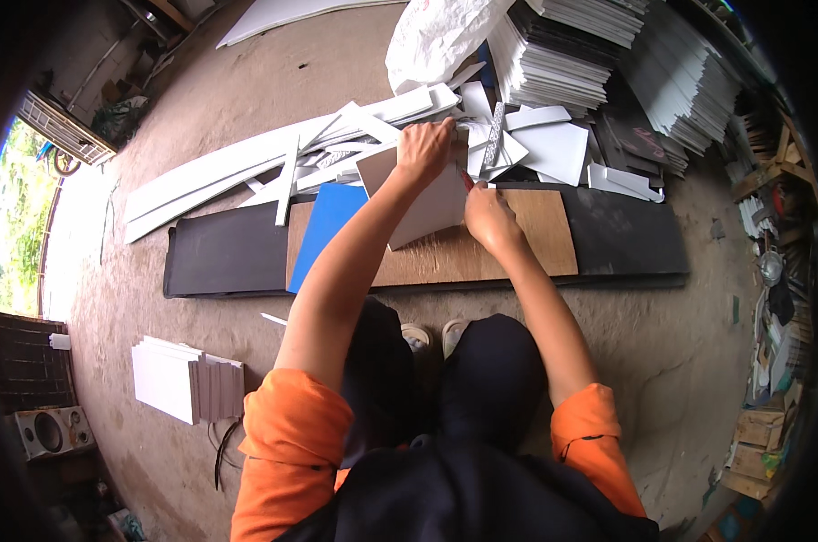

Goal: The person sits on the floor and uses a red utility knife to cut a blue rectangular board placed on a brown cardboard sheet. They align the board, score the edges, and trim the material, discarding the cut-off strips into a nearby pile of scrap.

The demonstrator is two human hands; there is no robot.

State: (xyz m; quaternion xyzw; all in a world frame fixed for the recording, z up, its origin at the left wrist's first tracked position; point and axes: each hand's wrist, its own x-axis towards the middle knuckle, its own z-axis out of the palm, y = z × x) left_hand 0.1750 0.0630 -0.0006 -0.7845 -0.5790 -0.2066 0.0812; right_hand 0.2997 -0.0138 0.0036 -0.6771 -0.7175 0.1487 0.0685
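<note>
A white rectangular board [427,210] is tilted up on a plywood sheet [508,257]. My left hand [424,149] is closed over the board's upper edge. Beside the board's right edge, my right hand [492,217] is closed around a slim red utility knife [468,181], whose blade I cannot make out. Under my left forearm lies a blue sheet [330,217], partly covered by the arm and the board. Long black sheets [219,253] lie beneath the plywood and stick out at both ends.
White offcuts and strips [246,176] are heaped beyond the black sheets. A white plastic bag [445,41] and tall stacks of white sheets [553,68] stand farther back. At my left sits a small stack of white panels [170,379]. Shelving with clutter [770,271] lines the right.
</note>
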